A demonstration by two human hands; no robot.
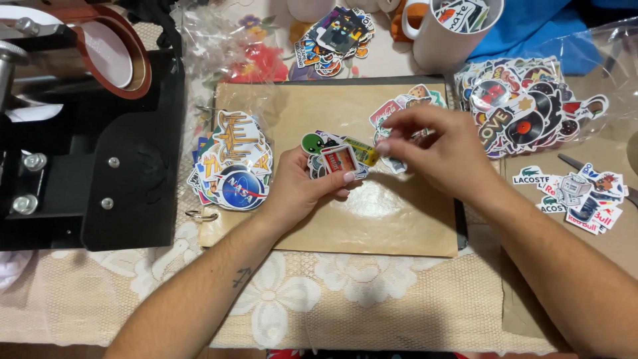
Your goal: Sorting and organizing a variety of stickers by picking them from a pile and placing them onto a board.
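My left hand (299,189) grips a small fan of colourful stickers (337,158) over a brown paper-covered board (372,213). The top one is a red and white rectangle, with a green round one behind it. My right hand (432,149) reaches in from the right, its fingertips pinching at the stickers on the right end of the fan. A few more stickers (405,103) lie on the board just beyond my right hand.
A black press machine (100,166) with a round heating pad fills the left. Sticker piles sit in a clear bag (232,163) at the left, at the top (335,36), at the right (525,110) and far right (581,196). A white mug (448,36) stands behind. A lace tablecloth (299,299) covers the table.
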